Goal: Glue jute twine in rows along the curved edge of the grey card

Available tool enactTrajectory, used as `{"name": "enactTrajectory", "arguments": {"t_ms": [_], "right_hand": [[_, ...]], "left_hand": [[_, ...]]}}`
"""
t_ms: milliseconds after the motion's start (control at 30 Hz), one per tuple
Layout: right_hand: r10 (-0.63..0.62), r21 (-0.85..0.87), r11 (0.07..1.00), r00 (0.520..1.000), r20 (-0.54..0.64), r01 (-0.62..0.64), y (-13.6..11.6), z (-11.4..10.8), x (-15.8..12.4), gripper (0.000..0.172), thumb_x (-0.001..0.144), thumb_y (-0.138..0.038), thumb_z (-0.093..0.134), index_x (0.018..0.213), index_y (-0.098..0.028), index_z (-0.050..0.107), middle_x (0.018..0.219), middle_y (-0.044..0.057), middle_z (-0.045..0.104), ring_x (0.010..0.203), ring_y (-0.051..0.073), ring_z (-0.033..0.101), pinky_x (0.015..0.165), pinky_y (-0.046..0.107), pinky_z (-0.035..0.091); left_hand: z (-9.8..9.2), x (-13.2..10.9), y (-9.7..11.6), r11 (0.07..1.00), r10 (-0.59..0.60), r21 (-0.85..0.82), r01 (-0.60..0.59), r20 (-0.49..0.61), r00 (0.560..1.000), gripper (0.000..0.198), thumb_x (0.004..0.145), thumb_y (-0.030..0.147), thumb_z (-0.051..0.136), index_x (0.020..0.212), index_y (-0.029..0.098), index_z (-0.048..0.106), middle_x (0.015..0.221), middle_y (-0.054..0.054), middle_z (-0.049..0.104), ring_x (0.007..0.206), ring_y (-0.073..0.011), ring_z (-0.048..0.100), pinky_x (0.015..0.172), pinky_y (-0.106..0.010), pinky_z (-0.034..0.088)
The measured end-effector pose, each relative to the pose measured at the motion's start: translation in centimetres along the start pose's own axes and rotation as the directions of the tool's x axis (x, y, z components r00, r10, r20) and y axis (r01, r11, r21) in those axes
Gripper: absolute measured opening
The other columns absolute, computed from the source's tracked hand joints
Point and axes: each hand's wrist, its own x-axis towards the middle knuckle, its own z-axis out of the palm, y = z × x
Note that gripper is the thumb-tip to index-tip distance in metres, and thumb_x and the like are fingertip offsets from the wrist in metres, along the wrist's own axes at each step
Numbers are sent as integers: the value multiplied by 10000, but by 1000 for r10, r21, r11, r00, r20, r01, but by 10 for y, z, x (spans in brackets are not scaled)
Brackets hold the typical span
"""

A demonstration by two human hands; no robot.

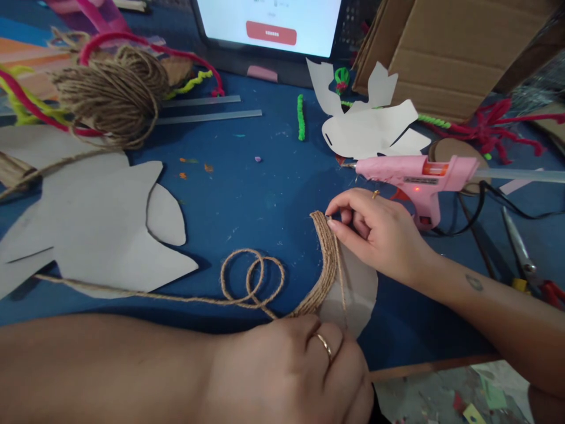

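Note:
A curved grey-white card piece (357, 294) lies near the table's front edge, with rows of jute twine (326, 253) side by side along its left border. At its top, my right hand (375, 229) pinches a strand of the twine between thumb and forefinger. My left hand (309, 365) is closed over the lower end of the card piece, its fingertips hidden below the knuckles. From there the twine runs left in two loose loops (251, 277) and passes under a large grey card cutout (101, 224). Just beyond my right hand rests a pink hot glue gun (415, 174), its light lit.
A bundle of jute twine (110, 94) sits at back left beside clear glue sticks (212, 118) and pipe cleaners. White card cutouts (366, 129), a cardboard box (450, 53) and a screen (269, 23) stand behind. Scissors (518, 247) and the glue gun's black cord (472, 218) lie right.

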Motion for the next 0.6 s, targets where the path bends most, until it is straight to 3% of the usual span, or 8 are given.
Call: {"name": "enactTrajectory", "arguments": {"t_ms": [200,400,600], "right_hand": [[64,51,997,998,-22,-63,1,0,-1,134,782,-191,638,881,-148,559,647,-60,505,485,36,428,518,189,391],[30,39,999,999,-40,-29,2,0,-2,62,800,-188,640,811,-149,593,649,-44,510,521,40,451,554,188,410],[-2,37,999,999,-40,3,2,1,-3,56,820,-186,624,861,-150,614,716,-24,522,537,44,439,538,184,405]], "left_hand": [[0,0,0,1000,-6,-7,6,6,1000,294,889,131,383,994,133,658,782,-46,621,594,-144,539,526,-279,516],[0,0,1,1000,1,-8,-1,8,1000,276,879,129,402,985,138,658,769,-45,624,578,-144,537,517,-283,511],[1,0,1,1000,7,-22,-6,21,1000,308,874,110,376,1000,129,656,782,-48,620,594,-151,547,531,-291,520]]}}
